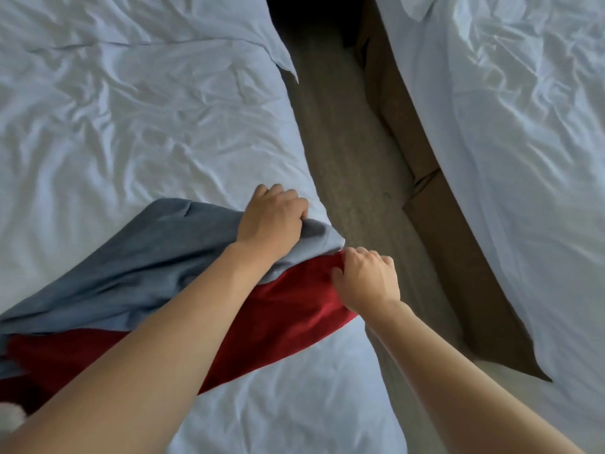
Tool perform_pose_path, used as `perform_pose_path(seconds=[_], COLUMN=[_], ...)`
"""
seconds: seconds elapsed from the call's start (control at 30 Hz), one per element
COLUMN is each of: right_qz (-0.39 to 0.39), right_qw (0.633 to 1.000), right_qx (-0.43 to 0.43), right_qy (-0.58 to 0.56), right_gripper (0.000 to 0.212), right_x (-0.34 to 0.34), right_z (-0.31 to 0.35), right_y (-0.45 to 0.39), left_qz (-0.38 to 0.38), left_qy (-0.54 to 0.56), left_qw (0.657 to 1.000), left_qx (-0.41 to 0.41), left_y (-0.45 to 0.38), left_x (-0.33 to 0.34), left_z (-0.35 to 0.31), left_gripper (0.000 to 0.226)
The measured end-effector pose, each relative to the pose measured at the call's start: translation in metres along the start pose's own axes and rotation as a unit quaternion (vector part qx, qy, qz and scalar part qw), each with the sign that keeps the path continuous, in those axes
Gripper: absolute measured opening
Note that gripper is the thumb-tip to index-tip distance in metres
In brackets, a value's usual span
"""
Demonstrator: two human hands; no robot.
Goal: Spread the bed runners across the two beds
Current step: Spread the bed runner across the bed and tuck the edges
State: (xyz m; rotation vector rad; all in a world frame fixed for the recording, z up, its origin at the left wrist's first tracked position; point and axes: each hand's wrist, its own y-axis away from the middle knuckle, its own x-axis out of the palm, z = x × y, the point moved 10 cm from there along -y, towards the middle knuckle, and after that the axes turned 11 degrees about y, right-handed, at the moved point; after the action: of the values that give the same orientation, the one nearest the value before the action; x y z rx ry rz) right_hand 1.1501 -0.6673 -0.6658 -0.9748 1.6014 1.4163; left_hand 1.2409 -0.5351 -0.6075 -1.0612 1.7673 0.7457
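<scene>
Red and grey runner (137, 273) is lying slantwise across the left bed (131, 126), its long axis running away leftward from both hands. Left hand (271, 217) is gripping the grey end; right hand (368, 278) is pinching the red edge at the aisle side.

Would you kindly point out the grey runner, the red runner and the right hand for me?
grey runner (147, 253): head view, its flat middle.
red runner (288, 309): head view, its near end.
right hand (368, 278): head view, its back.
</scene>
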Motion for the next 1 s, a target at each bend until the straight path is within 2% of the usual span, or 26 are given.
perform_pose_path(seconds=[0.13, 0.27, 0.33, 0.5, 0.6, 0.67, 0.73, 0.8, 0.87, 0.93, 1.0], right_qz=[0.032, 0.043, 0.043, 0.063, 0.078, 0.102, 0.117, 0.108, 0.078, 0.040, 0.014], right_qw=[0.998, 0.996, 0.996, 0.996, 0.992, 0.988, 0.986, 0.987, 0.990, 0.991, 0.992], right_qx=[0.013, 0.019, 0.021, 0.045, 0.089, 0.110, 0.112, 0.108, 0.098, 0.078, 0.052], right_qy=[-0.055, -0.076, -0.081, -0.050, -0.033, -0.028, -0.032, -0.046, -0.071, -0.098, -0.113], right_gripper=[0.032, 0.023, 0.019, 0.017, 0.005, 0.003, 0.005, 0.009, 0.011, 0.015, 0.034], right_x=[0.020, 0.033, 0.036, 0.041, 0.046, 0.054, 0.062, 0.066, 0.062, 0.053, 0.044], right_z=[-0.006, -0.005, -0.007, -0.046, -0.096, -0.119, -0.125, -0.121, -0.111, -0.095, -0.076], right_y=[0.001, -0.003, -0.003, 0.003, 0.015, 0.026, 0.032, 0.033, 0.028, 0.019, 0.010], left_qz=[0.050, 0.130, 0.125, -0.013, -0.085, -0.049, 0.048, 0.121, 0.103, 0.060, 0.069], left_qy=[-0.015, -0.087, -0.112, -0.100, -0.051, -0.031, -0.022, -0.002, 0.024, 0.019, -0.003], left_qw=[0.999, 0.982, 0.979, 0.994, 0.995, 0.996, 0.996, 0.992, 0.994, 0.994, 0.988], left_qx=[-0.008, -0.109, -0.119, -0.049, 0.030, 0.066, 0.071, 0.033, -0.025, -0.085, -0.138], left_y=[0.001, 0.010, 0.011, -0.008, -0.028, -0.035, -0.033, -0.025, -0.022, -0.025, -0.026], left_x=[0.014, 0.016, 0.013, -0.004, -0.013, 0.001, 0.030, 0.050, 0.046, 0.035, 0.031], left_z=[0.003, 0.061, 0.066, 0.017, -0.038, -0.068, -0.080, -0.072, -0.053, -0.027, -0.004], left_gripper=[0.020, 0.017, 0.009, 0.009, 0.009, 0.009, 0.011, 0.024, 0.029, 0.023, 0.024])
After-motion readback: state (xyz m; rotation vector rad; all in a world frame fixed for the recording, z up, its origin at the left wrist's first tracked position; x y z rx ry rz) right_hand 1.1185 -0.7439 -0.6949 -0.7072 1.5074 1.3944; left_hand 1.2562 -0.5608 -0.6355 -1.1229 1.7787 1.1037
